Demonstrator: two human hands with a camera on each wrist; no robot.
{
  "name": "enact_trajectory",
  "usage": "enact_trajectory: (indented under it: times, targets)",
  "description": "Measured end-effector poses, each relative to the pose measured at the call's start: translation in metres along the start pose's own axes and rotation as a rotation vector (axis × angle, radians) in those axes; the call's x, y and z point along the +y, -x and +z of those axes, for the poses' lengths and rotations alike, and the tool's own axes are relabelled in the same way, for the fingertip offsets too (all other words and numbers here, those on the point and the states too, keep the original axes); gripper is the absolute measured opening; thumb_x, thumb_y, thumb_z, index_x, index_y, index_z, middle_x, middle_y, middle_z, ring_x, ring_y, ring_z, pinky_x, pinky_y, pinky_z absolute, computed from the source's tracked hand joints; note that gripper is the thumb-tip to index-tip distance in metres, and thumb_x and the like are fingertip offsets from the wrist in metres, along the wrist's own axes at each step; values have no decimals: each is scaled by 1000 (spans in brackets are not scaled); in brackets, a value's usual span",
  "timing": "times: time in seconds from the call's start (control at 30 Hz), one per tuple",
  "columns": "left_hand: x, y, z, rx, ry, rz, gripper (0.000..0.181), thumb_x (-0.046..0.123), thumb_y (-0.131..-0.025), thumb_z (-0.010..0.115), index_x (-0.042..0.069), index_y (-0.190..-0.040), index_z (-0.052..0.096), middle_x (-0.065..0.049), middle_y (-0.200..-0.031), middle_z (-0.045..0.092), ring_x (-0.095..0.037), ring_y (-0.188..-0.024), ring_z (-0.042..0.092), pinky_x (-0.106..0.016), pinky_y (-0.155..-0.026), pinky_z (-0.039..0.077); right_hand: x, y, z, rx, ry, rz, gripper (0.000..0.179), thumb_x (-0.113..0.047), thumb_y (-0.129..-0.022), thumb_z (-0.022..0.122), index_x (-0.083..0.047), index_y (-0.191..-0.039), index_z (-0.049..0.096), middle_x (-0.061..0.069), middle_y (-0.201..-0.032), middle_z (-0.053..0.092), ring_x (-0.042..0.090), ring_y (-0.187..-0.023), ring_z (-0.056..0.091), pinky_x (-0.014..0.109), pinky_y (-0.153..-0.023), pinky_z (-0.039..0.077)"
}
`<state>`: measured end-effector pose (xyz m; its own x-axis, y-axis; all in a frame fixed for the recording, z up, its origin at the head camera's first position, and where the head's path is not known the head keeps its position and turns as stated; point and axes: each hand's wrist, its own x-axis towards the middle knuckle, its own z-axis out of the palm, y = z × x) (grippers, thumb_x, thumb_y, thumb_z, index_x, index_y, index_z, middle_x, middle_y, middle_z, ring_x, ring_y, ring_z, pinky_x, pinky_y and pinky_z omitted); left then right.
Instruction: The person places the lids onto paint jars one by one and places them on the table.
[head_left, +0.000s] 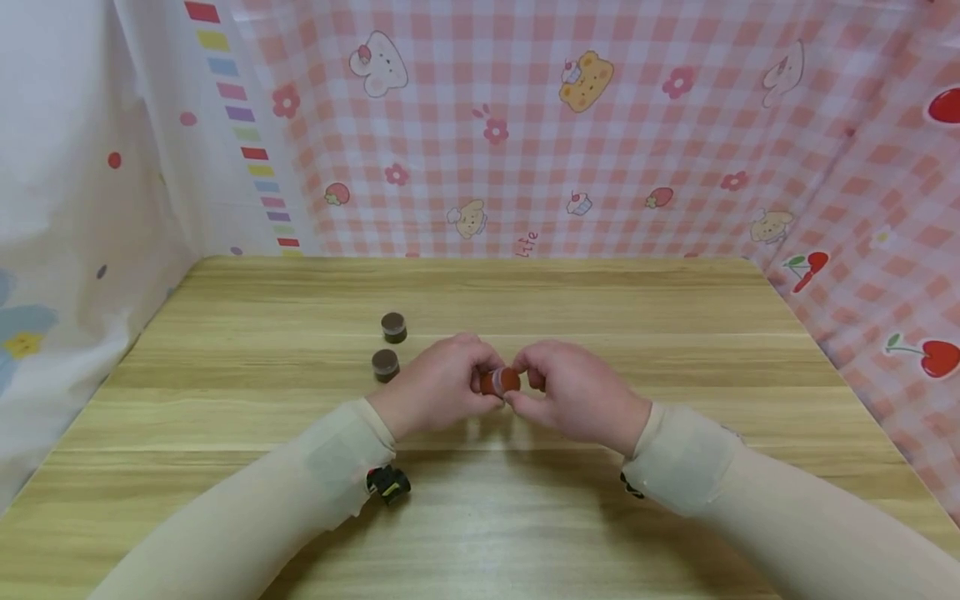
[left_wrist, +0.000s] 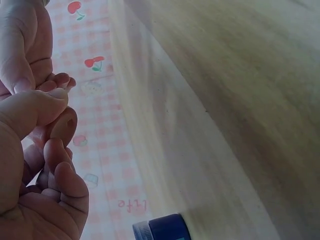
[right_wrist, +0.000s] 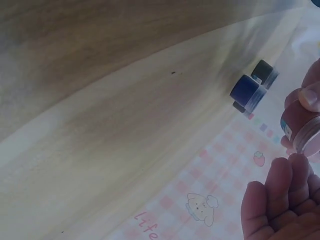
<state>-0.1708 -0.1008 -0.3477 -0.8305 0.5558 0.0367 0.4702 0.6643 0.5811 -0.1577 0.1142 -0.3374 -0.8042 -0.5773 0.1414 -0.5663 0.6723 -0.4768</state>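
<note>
My left hand [head_left: 442, 383] grips a small reddish-brown jar [head_left: 491, 383] with a clear lid, held above the table. The lid end is turned toward my right hand [head_left: 573, 392], whose thumb and forefinger tips pinch at its rim. The right wrist view shows the jar [right_wrist: 297, 120] with a label on its side and my right fingers [right_wrist: 280, 185] close by the lid. In the left wrist view, my left thumb [left_wrist: 37, 110] and fingers cover most of the jar. Two more small jars stand left of my hands, one nearer [head_left: 386, 365] and one farther [head_left: 393, 327].
From the side, one standing jar is blue [right_wrist: 245, 92] and another dark [right_wrist: 264, 72]. They rest on a wood-grain table [head_left: 480, 517]. A pink checked cloth [head_left: 525, 150] hangs at the back, with cloth on both sides too.
</note>
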Motion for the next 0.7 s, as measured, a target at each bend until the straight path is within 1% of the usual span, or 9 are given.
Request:
enact_trajectory:
  times: [0.07, 0.2, 0.4, 0.6, 0.7]
  targets:
    - [-1, 0, 1, -2, 0, -2, 20, 19, -90, 83, 13, -107, 74, 1, -95, 61, -13, -86, 58, -27, -76, 53, 0, 0, 0, 0, 4, 5, 20, -23, -89, 82, -11, -102, 73, 0, -76, 58, 10, -67, 48, 25, -61, 41]
    - [-2, 1, 2, -3, -7, -1, 20, 18, -90, 83, 13, -107, 74, 2, -95, 61, -12, -86, 58, -27, -76, 54, 1, 0, 1, -4, 7, 5, 23, -21, -88, 83, -11, -106, 73, -1, -78, 59, 10, -69, 49, 25, -63, 43]
    - [-2, 1, 2, -1, -7, 9, 18, 18, -90, 83, 13, -104, 74, 1, -94, 60, -12, -85, 57, -26, -76, 53, 1, 0, 2, -8, -7, -5, 16, -19, -90, 80, -10, -101, 73, -2, -71, 53, 10, -64, 45, 24, -59, 37]
    - [-3, 1, 2, -5, -12, 3, 19, 18, -90, 82, 13, -106, 74, 1, -94, 60, -12, -86, 57, -26, -76, 53, 0, 0, 2, -6, -6, -3, 19, -19, -90, 81, -11, -105, 73, -1, -78, 58, 11, -69, 48, 25, -63, 42]
    - [-3, 1, 1, -4, -12, 5, 18, 18, -90, 82, 13, -105, 74, 1, -94, 60, -12, -85, 57, -26, -76, 53, 0, 0, 2, -3, -5, -14, 17, -18, -90, 81, -12, -104, 73, -1, -76, 57, 10, -69, 48, 25, -63, 42]
